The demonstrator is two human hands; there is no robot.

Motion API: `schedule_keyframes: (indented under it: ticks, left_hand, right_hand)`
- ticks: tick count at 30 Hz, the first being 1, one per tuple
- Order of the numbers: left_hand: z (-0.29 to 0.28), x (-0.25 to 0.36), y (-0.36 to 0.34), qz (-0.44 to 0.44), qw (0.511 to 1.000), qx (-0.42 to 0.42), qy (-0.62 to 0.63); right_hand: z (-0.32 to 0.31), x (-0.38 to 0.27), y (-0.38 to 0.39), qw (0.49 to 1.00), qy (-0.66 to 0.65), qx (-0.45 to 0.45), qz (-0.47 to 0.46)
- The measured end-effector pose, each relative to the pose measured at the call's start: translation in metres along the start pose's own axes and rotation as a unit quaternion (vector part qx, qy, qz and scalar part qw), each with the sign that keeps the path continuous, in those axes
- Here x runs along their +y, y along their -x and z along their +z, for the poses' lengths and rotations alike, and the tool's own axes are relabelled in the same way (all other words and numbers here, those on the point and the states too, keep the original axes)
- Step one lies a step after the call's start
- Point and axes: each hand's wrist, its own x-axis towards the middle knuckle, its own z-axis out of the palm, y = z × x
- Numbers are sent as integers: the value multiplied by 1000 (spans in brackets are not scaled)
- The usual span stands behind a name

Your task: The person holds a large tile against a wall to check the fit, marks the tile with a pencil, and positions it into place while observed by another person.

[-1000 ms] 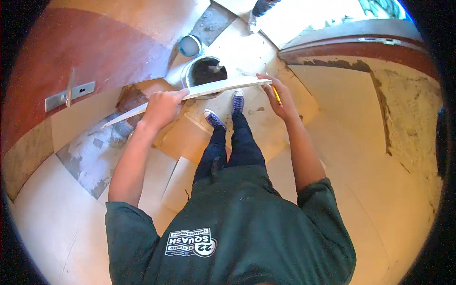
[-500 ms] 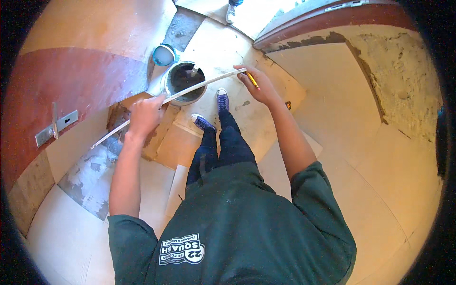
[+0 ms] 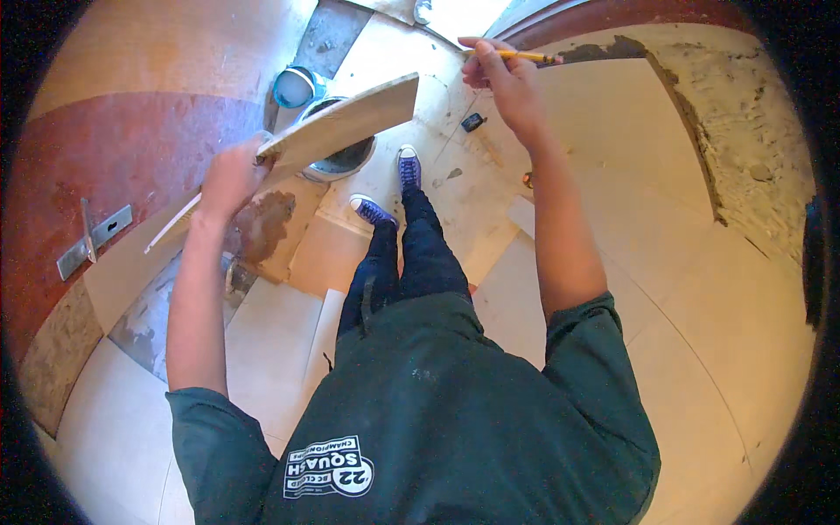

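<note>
My left hand [image 3: 234, 178] grips a long, thin tile piece [image 3: 350, 122] by its upper edge. The tile tilts, its pale broad face partly turned up at the right end, and its narrow left end sticks out past my wrist. It hangs in the air over a bucket [image 3: 343, 164] of dark mix and hides part of that bucket. My right hand [image 3: 507, 83] is off the tile, raised at the far right. A yellow pencil [image 3: 525, 57] is held between its fingers, pointing sideways.
A smaller blue bucket [image 3: 296, 87] stands behind the large one. A small dark object [image 3: 473, 122] lies on the floor beyond my shoes [image 3: 409, 171]. At the left is a red door [image 3: 131, 157] with a metal handle. Large pale tiles [image 3: 604, 131] cover the right side, beside rough bare plaster [image 3: 726, 114].
My right hand has let go of the tile's right end and moved up and right with the pencil. The tile has tipped, showing more of its face, and my left hand has shifted slightly left.
</note>
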Motion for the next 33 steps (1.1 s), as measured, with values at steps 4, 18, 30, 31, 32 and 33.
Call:
schedule_keyframes:
  ticks: [4,18,30,31,32,33]
  left_hand:
    - [-3,-5,-7,-23,999,-23,-27]
    - [10,-18,-2,-33,999,3,-9]
    - [3,-17,-14,-49,998,16,-32]
    - [3,-16,-14,-45,998,27,-27]
    - [3,-15,-14,-41,998,38,-22]
    - [5,-16,-14,-41,998,38,-21]
  right_hand:
    - [2,-14,-11,999,-19,-29,3]
    - [31,-27,-3,983,96,-104,-115]
    - [44,-29,-8,964,148,-112,-191]
    - [45,-27,-9,961,150,-104,-208]
    - [45,-25,-9,961,150,-105,-207]
    - [45,-23,-10,958,150,-105,-220]
